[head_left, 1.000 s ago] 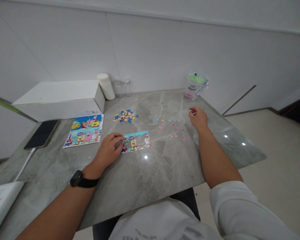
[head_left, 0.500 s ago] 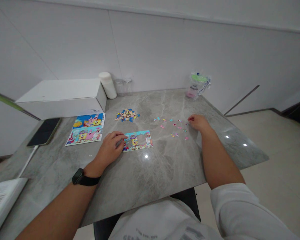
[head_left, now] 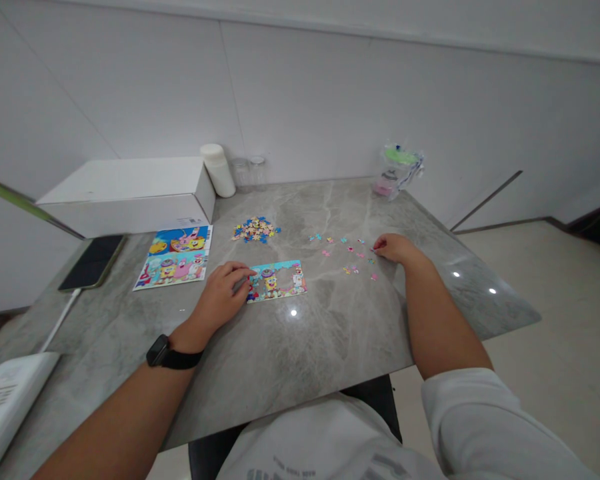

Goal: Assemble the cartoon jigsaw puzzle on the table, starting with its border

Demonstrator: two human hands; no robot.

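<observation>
A partly filled cartoon puzzle [head_left: 271,283] lies flat on the grey table, with gaps in its middle. My left hand [head_left: 225,293] rests at its left edge, fingers bent and touching it; whether they grip anything is hidden. At the right, my right hand [head_left: 393,248] pinches a small puzzle piece [head_left: 373,250] at its fingertips, low over the table. Loose pieces [head_left: 351,249] are scattered to the left of that hand. Behind the puzzle is a heap of pieces [head_left: 256,230]. A printed picture sheet [head_left: 173,259] lies left of my left hand.
A white box [head_left: 130,193], a white bottle [head_left: 219,171] and clear glasses [head_left: 257,171] stand by the wall. A plastic bag [head_left: 397,172] sits at the back right. At the left lie a phone [head_left: 93,263] with a cable and a white device [head_left: 15,400].
My right hand has moved slightly down and toward the loose pieces, and its fingertips now pinch a piece. My left hand has stayed at the puzzle's edge.
</observation>
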